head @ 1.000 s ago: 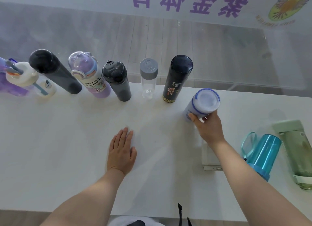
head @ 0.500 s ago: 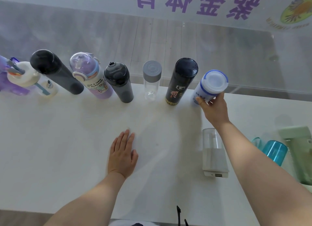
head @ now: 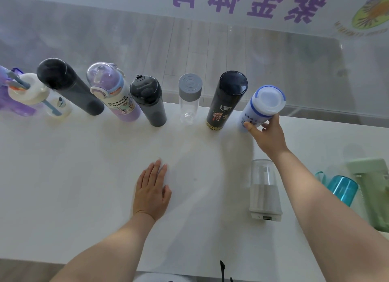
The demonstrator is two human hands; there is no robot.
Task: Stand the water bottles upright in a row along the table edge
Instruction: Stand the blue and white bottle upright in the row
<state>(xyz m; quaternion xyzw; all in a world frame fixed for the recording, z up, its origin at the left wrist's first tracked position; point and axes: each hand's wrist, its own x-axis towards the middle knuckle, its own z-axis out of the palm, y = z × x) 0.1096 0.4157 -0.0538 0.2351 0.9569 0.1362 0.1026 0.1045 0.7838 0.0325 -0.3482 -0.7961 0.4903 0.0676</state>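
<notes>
Several bottles stand upright along the far edge of the white table (head: 84, 176). At the right end of that row my right hand (head: 266, 135) grips a white bottle with a blue-rimmed lid (head: 264, 105), its base on the table beside the black printed bottle (head: 226, 102). Left of that stand a clear bottle with a grey cap (head: 189, 98), a dark grey bottle (head: 148, 100), a lilac bottle (head: 114, 92), a tall black bottle (head: 67, 86) and a white bottle with a straw (head: 33, 94). My left hand (head: 152, 190) rests flat on the table, empty.
A clear and white bottle (head: 264, 189) lies on its side under my right forearm. At the right edge lie a teal bottle (head: 342, 189) and a pale green bottle (head: 373, 189). Beyond the table's far edge is a glass panel over a wooden floor.
My right hand carried the white blue-lidded bottle away from me to the far edge, next to the black printed bottle. My left hand stayed flat on the table.
</notes>
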